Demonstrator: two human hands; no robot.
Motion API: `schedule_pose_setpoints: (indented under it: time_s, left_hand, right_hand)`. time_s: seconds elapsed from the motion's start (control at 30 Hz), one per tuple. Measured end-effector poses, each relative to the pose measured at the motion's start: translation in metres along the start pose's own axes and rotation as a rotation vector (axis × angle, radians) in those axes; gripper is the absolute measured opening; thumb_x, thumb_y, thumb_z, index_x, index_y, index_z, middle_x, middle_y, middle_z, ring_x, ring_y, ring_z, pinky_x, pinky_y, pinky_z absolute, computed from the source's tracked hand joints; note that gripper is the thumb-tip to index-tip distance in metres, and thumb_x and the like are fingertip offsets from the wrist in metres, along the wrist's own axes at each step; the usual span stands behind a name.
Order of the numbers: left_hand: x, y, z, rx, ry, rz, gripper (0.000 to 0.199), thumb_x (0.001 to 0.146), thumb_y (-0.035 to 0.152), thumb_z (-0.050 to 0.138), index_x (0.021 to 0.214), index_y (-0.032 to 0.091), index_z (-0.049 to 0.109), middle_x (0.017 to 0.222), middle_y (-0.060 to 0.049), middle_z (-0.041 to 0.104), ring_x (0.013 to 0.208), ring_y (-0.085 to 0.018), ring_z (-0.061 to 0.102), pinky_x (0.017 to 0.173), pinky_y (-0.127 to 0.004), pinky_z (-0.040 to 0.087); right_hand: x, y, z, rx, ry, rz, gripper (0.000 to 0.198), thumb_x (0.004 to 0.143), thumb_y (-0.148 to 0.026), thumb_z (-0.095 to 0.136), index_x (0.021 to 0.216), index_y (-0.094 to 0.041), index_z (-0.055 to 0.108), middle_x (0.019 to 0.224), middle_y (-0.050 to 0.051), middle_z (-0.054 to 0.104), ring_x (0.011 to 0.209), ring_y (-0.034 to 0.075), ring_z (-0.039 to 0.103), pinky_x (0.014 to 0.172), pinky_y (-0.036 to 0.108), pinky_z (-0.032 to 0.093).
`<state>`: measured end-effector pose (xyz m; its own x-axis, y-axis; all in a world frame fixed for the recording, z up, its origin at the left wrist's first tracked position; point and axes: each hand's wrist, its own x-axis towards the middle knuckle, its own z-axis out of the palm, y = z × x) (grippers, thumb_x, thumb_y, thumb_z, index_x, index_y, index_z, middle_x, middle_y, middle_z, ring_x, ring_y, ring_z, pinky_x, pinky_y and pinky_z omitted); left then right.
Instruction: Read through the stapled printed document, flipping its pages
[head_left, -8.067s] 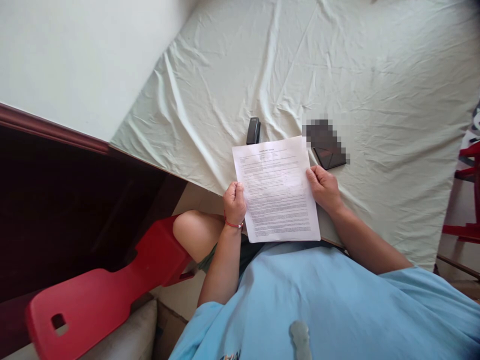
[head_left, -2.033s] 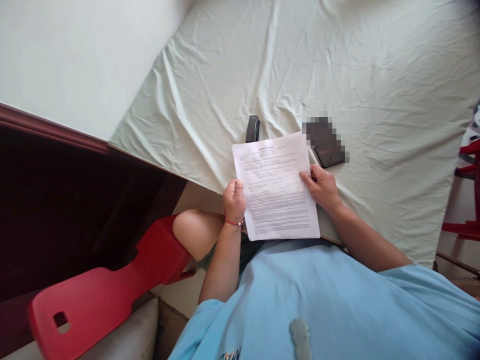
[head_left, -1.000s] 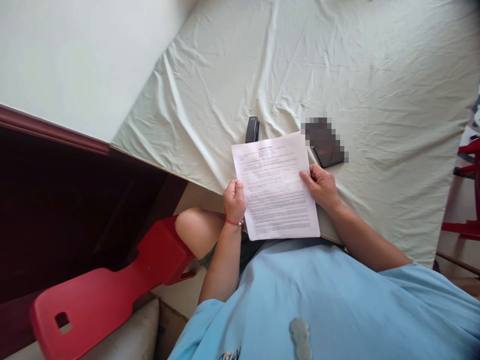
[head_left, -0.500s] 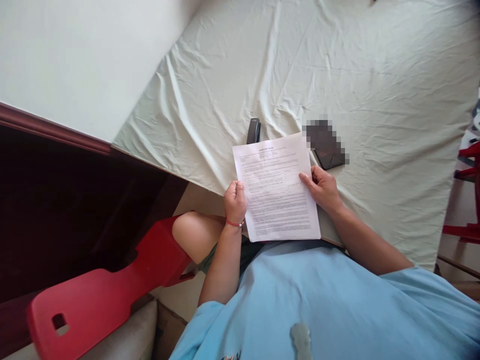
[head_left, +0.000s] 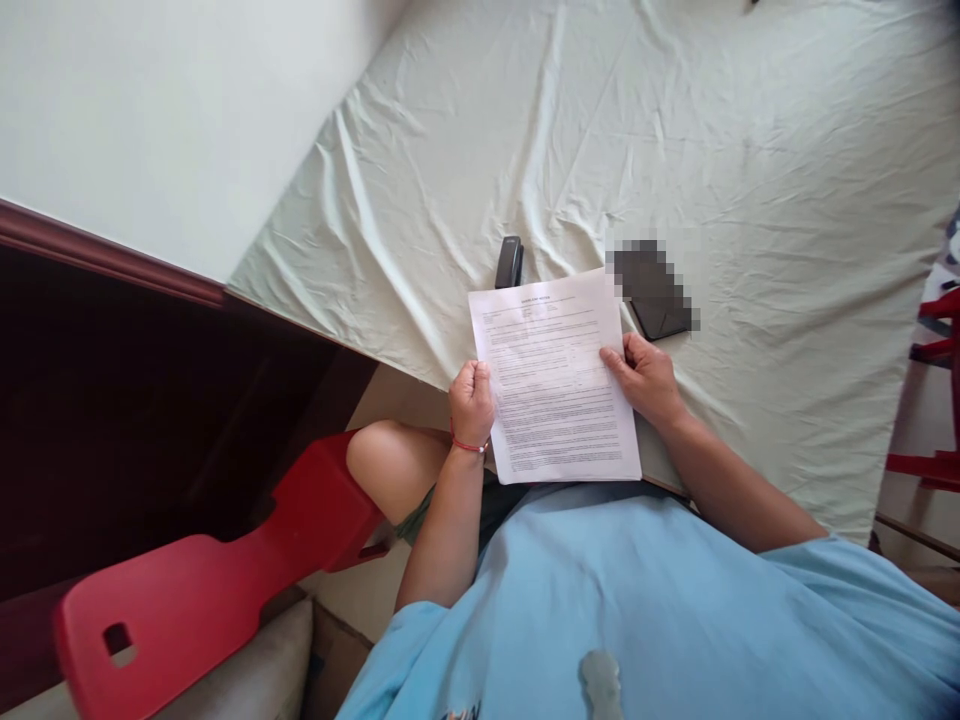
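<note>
Printed sheets of paper [head_left: 559, 385] are held upright-facing in front of my body, over the near edge of the table. My left hand [head_left: 472, 400] pinches their left edge, thumb on top. At the right edge, my right hand [head_left: 645, 380] grips with its thumb on the printed face and its fingers partly hidden behind. Just beyond the top edge of the paper lies a black stapler [head_left: 509, 262], its near end covered by the sheets. A dark flat object, partly pixelated [head_left: 656, 300], rests on the cloth beyond my right hand.
A wrinkled pale green cloth [head_left: 712, 130] covers the table. To my left stands a red plastic chair [head_left: 172, 620], with a light cushion [head_left: 281, 660] beneath it. A white wall [head_left: 150, 110] meets the table's left side. Red furniture parts [head_left: 930, 465] show at the far right.
Almost nothing differs. The view has shifted very slightly; both hands keep the same hold on the paper.
</note>
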<state>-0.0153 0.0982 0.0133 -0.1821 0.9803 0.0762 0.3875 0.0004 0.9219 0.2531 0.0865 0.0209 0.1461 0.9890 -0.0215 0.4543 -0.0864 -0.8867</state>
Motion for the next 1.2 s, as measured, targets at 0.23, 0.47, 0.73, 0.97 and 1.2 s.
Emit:
schedule_pose_setpoints:
  time_s: [0.23, 0.47, 0.73, 0.97, 1.2]
  left_hand:
    - [0.000, 0.001, 0.001, -0.017, -0.001, -0.008, 0.041, 0.099, 0.051, 0.049, 0.072, 0.020, 0.049, 0.063, 0.001, 0.045, 0.060, -0.012, 0.040, 0.060, -0.027, 0.033]
    - [-0.001, 0.000, 0.000, -0.027, -0.003, 0.008, 0.041, 0.101, 0.049, 0.048, 0.072, 0.019, 0.048, 0.064, 0.001, 0.045, 0.061, -0.013, 0.039, 0.060, -0.027, 0.033]
    - [0.002, 0.000, 0.002, -0.050, 0.018, -0.026, 0.041, 0.098, 0.050, 0.051, 0.073, 0.018, 0.051, 0.064, 0.001, 0.048, 0.061, -0.011, 0.041, 0.060, -0.025, 0.036]
    - [-0.008, 0.014, -0.021, -0.298, -0.195, -0.403, 0.046, 0.074, 0.059, 0.075, 0.074, 0.016, 0.061, 0.060, 0.002, 0.047, 0.049, -0.007, 0.035, 0.042, -0.021, 0.026]
    - [-0.039, 0.003, -0.033, -0.231, -0.325, -0.502, 0.050, 0.069, 0.060, 0.080, 0.072, 0.014, 0.060, 0.062, 0.003, 0.049, 0.048, -0.005, 0.034, 0.042, -0.019, 0.022]
  right_hand:
    - [0.000, 0.001, 0.000, -0.013, 0.006, -0.002, 0.035, 0.092, -0.048, 0.058, 0.071, -0.024, 0.044, 0.063, -0.003, 0.043, 0.060, 0.013, 0.037, 0.058, 0.030, 0.029]
    - [0.000, 0.001, 0.000, 0.029, 0.002, 0.000, 0.036, 0.092, -0.050, 0.059, 0.072, -0.024, 0.045, 0.064, -0.003, 0.043, 0.062, 0.014, 0.036, 0.057, 0.029, 0.029]
    - [-0.002, -0.003, -0.001, 0.081, -0.014, 0.012, 0.039, 0.091, -0.054, 0.059, 0.071, -0.023, 0.046, 0.062, -0.003, 0.041, 0.061, 0.013, 0.035, 0.055, 0.029, 0.027]
    - [0.000, -0.001, -0.001, 0.015, -0.006, 0.008, 0.035, 0.090, -0.050, 0.056, 0.070, -0.023, 0.045, 0.063, -0.003, 0.042, 0.061, 0.014, 0.036, 0.057, 0.029, 0.028]
    - [0.001, -0.003, -0.001, -0.058, -0.006, -0.044, 0.034, 0.090, -0.046, 0.055, 0.069, -0.023, 0.043, 0.061, -0.003, 0.042, 0.060, 0.013, 0.038, 0.060, 0.030, 0.029]
